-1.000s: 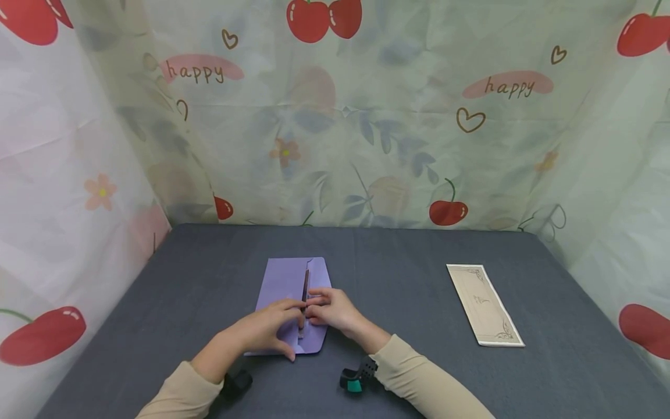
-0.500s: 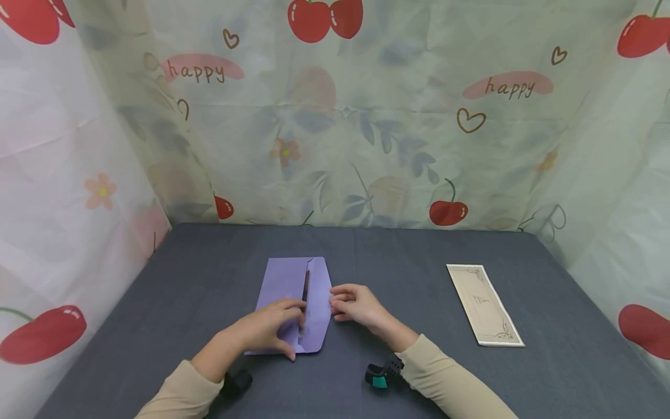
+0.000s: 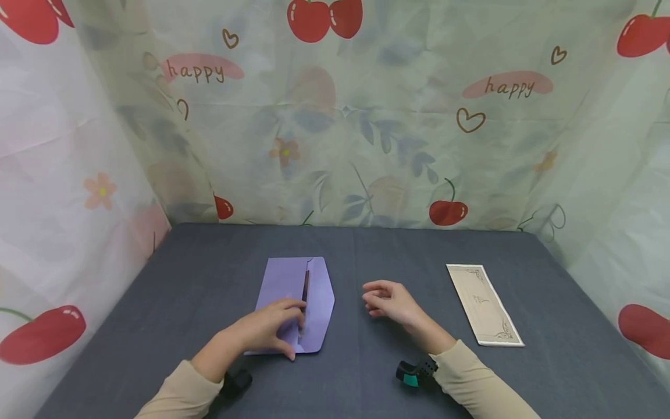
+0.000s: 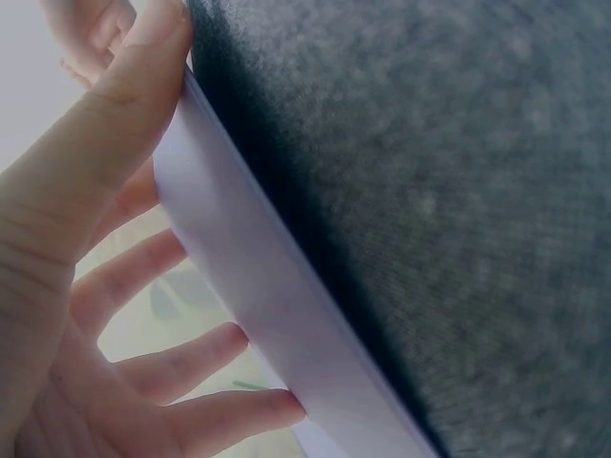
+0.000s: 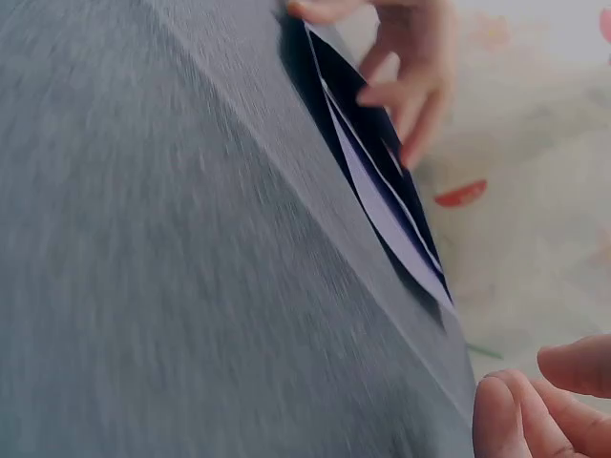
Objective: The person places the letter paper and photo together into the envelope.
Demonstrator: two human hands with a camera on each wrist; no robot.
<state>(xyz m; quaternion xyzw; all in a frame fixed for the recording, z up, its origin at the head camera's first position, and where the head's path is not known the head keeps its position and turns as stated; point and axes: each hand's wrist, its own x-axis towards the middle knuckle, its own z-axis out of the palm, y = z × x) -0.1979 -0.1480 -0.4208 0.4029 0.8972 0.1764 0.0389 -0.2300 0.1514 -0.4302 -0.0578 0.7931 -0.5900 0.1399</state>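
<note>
A purple envelope (image 3: 282, 279) lies on the dark cloth, its flap (image 3: 322, 308) folded out to the right. A dark gap shows along its mouth, which the right wrist view shows standing a little apart. My left hand (image 3: 264, 329) rests on the envelope with fingers spread near the mouth and the thumb at the near edge. In the left wrist view the fingertips (image 4: 286, 405) touch its surface. My right hand (image 3: 392, 302) hovers to the right of the flap, fingers loosely bent and holding nothing.
A long beige card (image 3: 483, 302) with ornate corner prints lies on the right of the dark tabletop (image 3: 398, 250). A patterned curtain (image 3: 356, 145) with cherries encloses the back and sides. Black straps sit at both wrists.
My right hand has left the envelope's flap and moved to the right, between the envelope and the beige card. The left hand and the envelope have stayed put.
</note>
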